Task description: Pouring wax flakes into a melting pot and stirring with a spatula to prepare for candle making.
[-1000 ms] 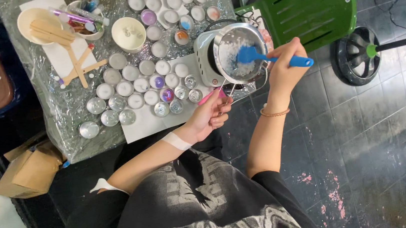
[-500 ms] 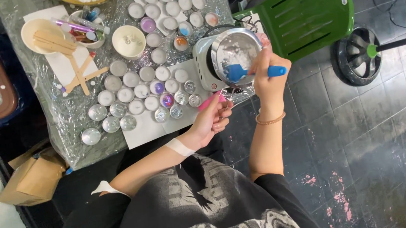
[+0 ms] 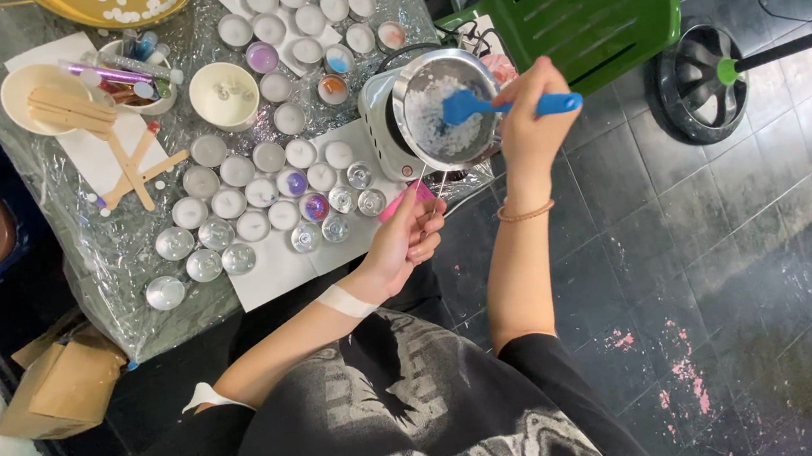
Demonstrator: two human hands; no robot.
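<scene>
Right hand: closed on blue spatula, stirring white flakes in metal pot
Left hand: pinching pink pot handle
Risk: pot at table edge could tip if that pinch slips

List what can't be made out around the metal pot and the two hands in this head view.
- Pink handle: the left hand covers its near end.
- Blue silicone spatula: the right hand hides its middle.
- Small white hotplate: mostly under the round metal pot.
- White bits in the pot: too small to identify.
</scene>
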